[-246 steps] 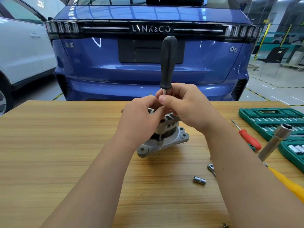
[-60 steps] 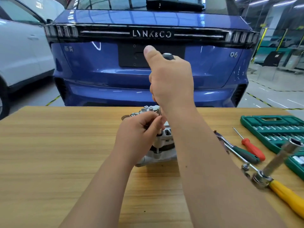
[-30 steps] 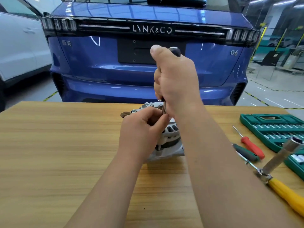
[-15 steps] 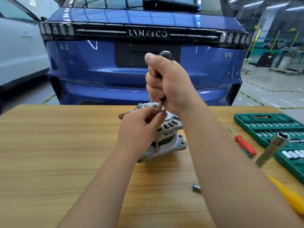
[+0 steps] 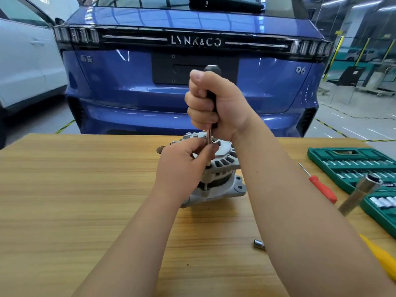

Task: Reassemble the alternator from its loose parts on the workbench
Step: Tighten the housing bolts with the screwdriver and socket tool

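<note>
On the workbench (image 5: pixel 85 189), the screwdriver (image 5: pixel 211 103) (right hand (image 5: pixel 216 103)) stands vertical, tip down.

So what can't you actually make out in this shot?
- Driver tip and fastener: hidden by the left hand on the alternator.
- Black driver handle: mostly wrapped by the right hand.
- Yellow-handled tool: cut off at the right edge.
- Socket set markings: too small.

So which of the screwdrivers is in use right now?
The black-handled screwdriver, upright in the right hand over the alternator; the red-handled one lies untouched.
</note>
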### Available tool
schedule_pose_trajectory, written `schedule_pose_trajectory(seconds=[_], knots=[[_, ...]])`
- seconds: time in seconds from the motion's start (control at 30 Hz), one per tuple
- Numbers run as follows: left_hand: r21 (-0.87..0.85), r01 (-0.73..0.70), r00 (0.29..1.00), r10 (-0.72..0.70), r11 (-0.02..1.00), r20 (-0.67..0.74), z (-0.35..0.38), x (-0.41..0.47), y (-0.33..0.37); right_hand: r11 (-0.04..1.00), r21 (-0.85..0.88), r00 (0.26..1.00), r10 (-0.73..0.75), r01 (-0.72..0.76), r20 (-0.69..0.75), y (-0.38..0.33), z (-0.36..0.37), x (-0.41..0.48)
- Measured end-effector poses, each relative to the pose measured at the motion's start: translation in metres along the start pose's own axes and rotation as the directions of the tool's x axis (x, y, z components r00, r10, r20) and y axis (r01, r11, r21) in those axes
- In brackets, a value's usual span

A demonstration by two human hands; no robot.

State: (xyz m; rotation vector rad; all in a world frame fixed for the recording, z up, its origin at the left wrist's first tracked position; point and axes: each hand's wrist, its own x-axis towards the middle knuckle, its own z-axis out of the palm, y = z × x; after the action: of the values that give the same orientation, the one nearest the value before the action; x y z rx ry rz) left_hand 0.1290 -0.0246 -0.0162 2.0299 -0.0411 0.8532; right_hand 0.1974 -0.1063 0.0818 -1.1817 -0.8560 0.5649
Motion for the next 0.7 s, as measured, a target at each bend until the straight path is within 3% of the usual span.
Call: schedule_pose_trajectory(seconds=[0.07, 0.17, 0.23, 0.27, 0.3, 0.33, 0.37, 0.43, 0.5, 0.57, 0.63, 0.7], knots=[[0.041, 0.024, 0.998, -0.021, 0.999, -0.062, 0.004, 0.0, 0.003, 0.989, -0.122, 0.963, -0.112, 0.084, -0.246, 0.006, 0.005, -0.002], [0.024, 0.038, 0.993, -0.035, 0.999, -0.115, 0.008, -0.003, 0.009, 0.943, -0.302, 0.75, -0.299, 0.138, -0.59, 0.008, 0.02, -0.004], [0.014, 0.036, 0.99, -0.033, 0.999, -0.139, 0.009, -0.006, 0.014, 0.891, -0.43, 0.609, -0.424, 0.147, -0.67, 0.011, 0.03, -0.004], [0.011, 0.034, 0.989, -0.032, 0.999, -0.144, 0.01, -0.008, 0.014, 0.87, -0.475, 0.579, -0.457, 0.133, -0.675, 0.013, 0.032, -0.004], [0.011, 0.026, 0.989, -0.024, 1.0, -0.143, 0.009, -0.009, 0.014, 0.859, -0.499, 0.59, -0.464, 0.118, -0.66, 0.014, 0.031, -0.004], [0.016, 0.015, 0.991, -0.013, 1.0, -0.135, 0.009, -0.009, 0.013, 0.859, -0.501, 0.646, -0.443, 0.108, -0.621, 0.013, 0.027, -0.005], [0.027, 0.004, 0.993, -0.001, 1.0, -0.114, 0.008, -0.008, 0.01, 0.87, -0.482, 0.74, -0.392, 0.105, -0.547, 0.01, 0.021, -0.005], [0.041, -0.022, 0.999, 0.024, 0.999, -0.046, 0.004, -0.005, 0.004, 0.921, -0.374, 0.95, -0.204, 0.104, -0.238, -0.002, 0.005, -0.006], [0.016, -0.031, 0.999, 0.031, 0.999, 0.016, 0.001, -0.001, 0.0, 0.974, -0.224, 0.998, -0.031, 0.043, 0.056, -0.011, -0.009, -0.003], [-0.013, -0.024, 0.999, 0.024, 1.0, 0.041, 0.001, 0.0, -0.001, 0.998, -0.063, 0.979, 0.019, -0.007, 0.201, -0.011, -0.009, -0.003], [-0.014, -0.005, 0.999, 0.005, 1.0, 0.033, 0.003, 0.0, 0.0, 1.0, -0.005, 0.99, 0.007, -0.006, 0.142, -0.004, -0.006, -0.003], [0.013, 0.022, 1.0, -0.022, 1.0, -0.008, 0.005, -0.001, 0.001, 0.996, -0.063, 0.994, -0.075, 0.07, -0.084, 0.003, -0.002, -0.007]])
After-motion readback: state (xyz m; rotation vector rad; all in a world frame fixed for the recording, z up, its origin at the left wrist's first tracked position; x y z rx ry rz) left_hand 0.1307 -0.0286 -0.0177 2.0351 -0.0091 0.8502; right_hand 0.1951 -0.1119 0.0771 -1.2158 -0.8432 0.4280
